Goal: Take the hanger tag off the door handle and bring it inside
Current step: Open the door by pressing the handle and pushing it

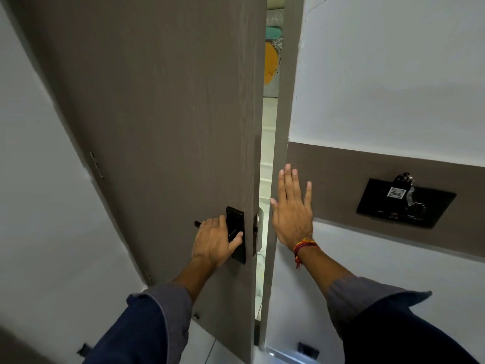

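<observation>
- The brown door (162, 127) stood slightly ajar, a narrow bright gap showing between its edge and the door frame (282, 127).
- The person's left hand (214, 240) was wrapped around the black door handle (197, 224) on the near face of the door, fingers curled over the lever, thumb lying across the black lock plate (236, 233).
- The right hand (292, 208) was just right of the door's edge, flat and spread wide, holding nothing; its palm seemed to rest on the frame, though I could not be sure it touched.
- A red thread bracelet (301, 248) circled the right wrist, and both arms wore dark blue sleeves (380, 311).
- The hanger tag was not to be seen on the near side of the door; where it hung, I could not tell.
- Well to the right of the door, a black wall panel (405, 203) sat on a brown wall band (367, 179), with keys (405, 179) hanging at its top.
- Through the gap past the door's edge, an orange and teal shape (271, 56) showed on a far wall.
</observation>
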Action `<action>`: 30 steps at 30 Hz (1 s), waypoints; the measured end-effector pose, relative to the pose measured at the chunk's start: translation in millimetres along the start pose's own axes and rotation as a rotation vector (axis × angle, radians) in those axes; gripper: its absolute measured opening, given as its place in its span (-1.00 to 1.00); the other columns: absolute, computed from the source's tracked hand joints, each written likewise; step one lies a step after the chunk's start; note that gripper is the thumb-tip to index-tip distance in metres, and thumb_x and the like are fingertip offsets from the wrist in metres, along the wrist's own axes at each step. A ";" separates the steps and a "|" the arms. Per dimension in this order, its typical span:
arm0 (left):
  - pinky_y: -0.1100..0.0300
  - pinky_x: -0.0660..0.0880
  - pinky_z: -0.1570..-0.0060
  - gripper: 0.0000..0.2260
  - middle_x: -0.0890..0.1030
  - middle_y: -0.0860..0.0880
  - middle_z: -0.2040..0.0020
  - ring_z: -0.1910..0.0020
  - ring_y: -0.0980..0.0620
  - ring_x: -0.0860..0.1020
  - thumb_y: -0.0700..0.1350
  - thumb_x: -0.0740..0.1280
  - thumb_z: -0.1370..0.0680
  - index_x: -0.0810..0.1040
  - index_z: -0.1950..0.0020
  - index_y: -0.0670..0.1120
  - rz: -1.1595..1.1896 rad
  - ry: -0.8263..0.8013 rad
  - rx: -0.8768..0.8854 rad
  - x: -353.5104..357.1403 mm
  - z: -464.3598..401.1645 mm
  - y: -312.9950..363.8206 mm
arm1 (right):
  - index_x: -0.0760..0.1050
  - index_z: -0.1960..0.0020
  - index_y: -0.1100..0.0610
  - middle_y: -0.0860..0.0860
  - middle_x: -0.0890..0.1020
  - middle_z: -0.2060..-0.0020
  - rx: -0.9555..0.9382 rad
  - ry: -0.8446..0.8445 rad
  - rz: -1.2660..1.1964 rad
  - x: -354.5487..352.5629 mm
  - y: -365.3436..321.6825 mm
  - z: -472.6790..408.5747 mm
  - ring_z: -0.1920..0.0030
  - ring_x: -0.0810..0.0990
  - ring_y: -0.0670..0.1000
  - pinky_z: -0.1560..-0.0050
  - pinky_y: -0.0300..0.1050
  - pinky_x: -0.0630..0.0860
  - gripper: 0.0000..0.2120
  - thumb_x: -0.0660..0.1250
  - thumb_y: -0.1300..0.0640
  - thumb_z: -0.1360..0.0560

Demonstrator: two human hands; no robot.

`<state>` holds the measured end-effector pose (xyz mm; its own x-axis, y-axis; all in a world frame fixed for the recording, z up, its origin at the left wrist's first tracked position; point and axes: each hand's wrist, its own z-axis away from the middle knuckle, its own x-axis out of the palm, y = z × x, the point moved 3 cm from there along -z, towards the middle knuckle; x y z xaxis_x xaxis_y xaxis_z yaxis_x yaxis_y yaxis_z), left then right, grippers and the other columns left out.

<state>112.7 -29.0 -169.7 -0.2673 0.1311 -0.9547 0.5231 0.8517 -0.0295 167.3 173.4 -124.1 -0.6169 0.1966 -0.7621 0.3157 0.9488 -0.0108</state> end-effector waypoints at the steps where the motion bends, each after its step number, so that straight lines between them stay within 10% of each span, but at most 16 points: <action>1: 0.00 0.47 -0.13 -0.48 0.62 -0.15 -0.04 -0.02 -0.14 0.55 0.28 0.06 -0.61 0.48 -0.17 -0.15 -0.003 -0.003 -0.002 -1.2 4.0 0.4 | -0.07 -0.70 0.22 0.14 -0.04 -0.70 -0.001 -0.007 -0.001 -1.9 1.5 0.8 -0.70 -0.07 0.12 -0.65 0.28 -0.09 -0.31 0.06 -0.07 -0.70; 10: 0.00 0.47 -0.11 -0.59 0.59 -0.16 0.05 0.05 -0.14 0.52 0.14 0.16 -0.61 0.52 -0.13 -0.19 -0.030 -0.020 -0.030 -17.5 43.9 0.2 | -0.05 -0.70 0.23 0.15 -0.03 -0.70 0.031 -0.083 0.010 -12.6 1.7 5.9 -0.70 0.00 0.14 -0.64 0.29 -0.05 -0.26 0.06 -0.17 -0.69; 30: -0.09 0.29 -0.50 -0.40 0.34 -0.36 -0.51 -0.53 -0.26 0.29 0.05 0.02 -0.67 0.19 -0.54 -0.39 -0.151 -0.106 -0.225 -32.4 122.6 -19.6 | -0.09 -0.69 0.24 0.11 -0.08 -0.71 -0.041 -0.175 -0.139 -33.9 16.3 15.4 -0.71 -0.05 0.10 -0.66 0.34 -0.06 -0.30 0.13 -0.02 -0.71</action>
<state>210.3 -112.1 -174.4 -0.2366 -0.0492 -0.9704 0.2879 0.9503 -0.1183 204.4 178.3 -108.4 -0.5169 0.0207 -0.8558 0.2049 0.9737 -0.1001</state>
